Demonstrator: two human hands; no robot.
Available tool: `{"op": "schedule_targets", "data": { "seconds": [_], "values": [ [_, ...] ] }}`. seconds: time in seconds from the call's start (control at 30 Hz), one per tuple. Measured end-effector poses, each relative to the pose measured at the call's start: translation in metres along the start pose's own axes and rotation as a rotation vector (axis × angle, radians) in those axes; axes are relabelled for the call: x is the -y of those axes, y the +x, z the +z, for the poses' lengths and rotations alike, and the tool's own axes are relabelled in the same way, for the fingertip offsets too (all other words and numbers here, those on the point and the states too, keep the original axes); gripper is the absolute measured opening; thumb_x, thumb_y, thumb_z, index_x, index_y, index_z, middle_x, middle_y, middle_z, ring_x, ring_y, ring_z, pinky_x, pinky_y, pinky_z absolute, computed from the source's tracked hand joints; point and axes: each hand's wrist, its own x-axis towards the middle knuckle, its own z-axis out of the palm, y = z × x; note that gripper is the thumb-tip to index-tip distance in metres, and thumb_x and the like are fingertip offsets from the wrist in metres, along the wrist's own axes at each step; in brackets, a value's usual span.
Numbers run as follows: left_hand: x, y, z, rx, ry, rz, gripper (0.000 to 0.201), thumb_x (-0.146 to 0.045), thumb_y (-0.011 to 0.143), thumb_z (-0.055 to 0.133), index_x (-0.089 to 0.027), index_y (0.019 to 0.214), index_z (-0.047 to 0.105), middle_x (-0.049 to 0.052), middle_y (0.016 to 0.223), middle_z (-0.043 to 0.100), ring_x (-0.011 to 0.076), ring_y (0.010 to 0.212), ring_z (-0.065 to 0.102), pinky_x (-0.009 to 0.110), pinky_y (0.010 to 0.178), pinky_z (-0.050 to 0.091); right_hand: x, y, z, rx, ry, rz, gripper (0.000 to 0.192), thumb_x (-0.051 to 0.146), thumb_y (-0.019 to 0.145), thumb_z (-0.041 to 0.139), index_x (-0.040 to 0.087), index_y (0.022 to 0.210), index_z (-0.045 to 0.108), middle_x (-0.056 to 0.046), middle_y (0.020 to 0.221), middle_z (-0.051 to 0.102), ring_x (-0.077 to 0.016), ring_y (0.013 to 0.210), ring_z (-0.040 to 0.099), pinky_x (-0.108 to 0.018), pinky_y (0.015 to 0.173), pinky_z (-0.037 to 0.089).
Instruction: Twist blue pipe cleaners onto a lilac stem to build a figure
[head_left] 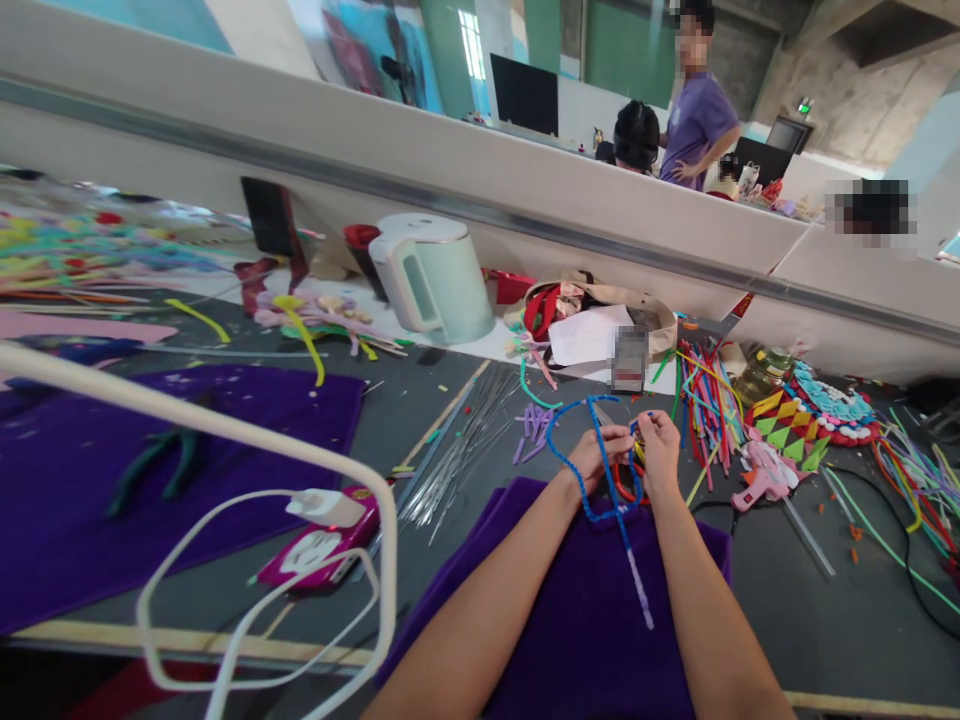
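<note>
A bent blue pipe cleaner frame [574, 470] hangs between my hands, with loops to the left and a straight stem pointing down that ends in pale purple. My left hand [602, 452] is closed on it, fingertips pinching it near the middle. Close beside, my right hand [659, 446] pinches a blue end between thumb and fingers. Scissors [624, 484] with red-orange handles show behind the frame, partly hidden by my hands. Below lies a dark purple cloth [592, 610]. Short lilac pieces [532, 428] are scattered left of my hands.
To the left lie silver wires [457, 460], a magenta power bank [319, 545], and pliers [180, 465]; a white cable [386, 580] crosses the foreground. An electric kettle [450, 280] stands behind. On the right are a pink glue gun [765, 475] and colourful pipe cleaners [709, 400]. People are beyond the partition.
</note>
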Motion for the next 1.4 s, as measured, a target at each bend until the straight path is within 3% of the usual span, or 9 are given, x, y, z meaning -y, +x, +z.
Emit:
{"op": "schedule_targets", "data": {
  "seconds": [0.4, 0.5, 0.63, 0.83, 0.93, 1.07, 1.2, 1.27, 1.4],
  "values": [
    [0.002, 0.001, 0.001, 0.029, 0.008, -0.008, 0.029, -0.024, 0.049, 0.084, -0.009, 0.069, 0.069, 0.003, 0.061, 0.065, 0.0084, 0.049, 0.054, 0.022, 0.054, 0.045, -0.004, 0.005, -0.003, 0.077, 0.259, 0.259, 0.029, 0.039, 0.063, 0.069, 0.020, 0.067, 0.047, 0.008, 0.054, 0.046, -0.0052, 0.042, 0.036, -0.018, 0.041, 0.029],
    [0.002, 0.000, 0.002, 0.002, 0.001, -0.022, 0.029, -0.025, 0.050, 0.083, -0.010, 0.069, 0.068, 0.003, 0.061, 0.064, 0.0074, 0.049, 0.053, 0.021, 0.053, 0.045, -0.006, 0.006, -0.004, 0.059, 0.226, 0.211, 0.030, 0.039, 0.064, 0.070, 0.019, 0.067, 0.047, 0.008, 0.054, 0.047, -0.0056, 0.043, 0.038, -0.019, 0.043, 0.032],
    [0.001, 0.000, 0.003, -0.011, -0.030, -0.033, 0.031, -0.026, 0.051, 0.083, -0.011, 0.074, 0.067, 0.001, 0.060, 0.063, 0.0085, 0.051, 0.056, 0.020, 0.053, 0.045, -0.003, 0.005, -0.004, 0.013, 0.078, 0.028, 0.026, 0.039, 0.069, 0.067, 0.018, 0.073, 0.052, 0.006, 0.059, 0.051, -0.0076, 0.051, 0.044, -0.020, 0.051, 0.037],
    [0.002, 0.001, 0.002, -0.015, -0.108, -0.012, 0.031, -0.023, 0.050, 0.084, -0.011, 0.074, 0.067, 0.001, 0.061, 0.064, 0.0091, 0.053, 0.057, 0.020, 0.054, 0.046, 0.005, 0.000, -0.003, 0.046, -0.035, -0.105, 0.021, 0.038, 0.074, 0.062, 0.017, 0.074, 0.056, 0.003, 0.066, 0.054, -0.0105, 0.062, 0.049, -0.023, 0.060, 0.040],
    [0.002, 0.001, 0.002, -0.020, -0.119, -0.006, 0.031, -0.021, 0.049, 0.084, -0.011, 0.072, 0.067, 0.001, 0.061, 0.064, 0.0092, 0.053, 0.058, 0.019, 0.053, 0.046, 0.004, 0.000, -0.002, 0.044, 0.048, -0.043, 0.021, 0.037, 0.073, 0.063, 0.018, 0.073, 0.055, 0.004, 0.064, 0.053, -0.0094, 0.059, 0.048, -0.022, 0.058, 0.040],
    [0.003, 0.002, 0.000, 0.004, -0.123, 0.014, 0.029, -0.020, 0.049, 0.084, -0.010, 0.070, 0.067, 0.002, 0.062, 0.065, 0.0103, 0.056, 0.060, 0.021, 0.056, 0.048, 0.000, 0.002, -0.002, 0.060, 0.184, 0.146, 0.025, 0.037, 0.068, 0.067, 0.018, 0.068, 0.051, 0.006, 0.058, 0.050, -0.0073, 0.049, 0.044, -0.020, 0.049, 0.036],
    [0.004, 0.003, -0.001, 0.001, -0.125, 0.018, 0.028, -0.020, 0.050, 0.084, -0.010, 0.071, 0.068, 0.002, 0.061, 0.065, 0.0102, 0.054, 0.059, 0.022, 0.057, 0.048, -0.005, 0.002, -0.002, 0.092, 0.196, 0.247, 0.027, 0.038, 0.067, 0.068, 0.019, 0.068, 0.049, 0.008, 0.054, 0.047, -0.0065, 0.044, 0.041, -0.019, 0.045, 0.034],
    [0.004, 0.004, -0.001, -0.034, -0.119, 0.001, 0.029, -0.020, 0.049, 0.084, -0.010, 0.071, 0.068, 0.002, 0.059, 0.064, 0.0093, 0.052, 0.058, 0.021, 0.055, 0.046, -0.007, 0.003, -0.002, 0.055, 0.125, 0.186, 0.027, 0.039, 0.068, 0.067, 0.019, 0.073, 0.050, 0.007, 0.057, 0.050, -0.0077, 0.048, 0.045, -0.020, 0.048, 0.037],
    [0.004, 0.003, 0.001, -0.099, -0.078, -0.006, 0.032, -0.021, 0.046, 0.085, -0.010, 0.070, 0.069, 0.002, 0.057, 0.064, 0.0076, 0.048, 0.055, 0.019, 0.050, 0.043, -0.006, 0.004, -0.006, -0.060, -0.220, -0.084, 0.025, 0.038, 0.070, 0.065, 0.018, 0.081, 0.054, 0.003, 0.068, 0.057, -0.0113, 0.061, 0.053, -0.023, 0.059, 0.042]
  ]
}}
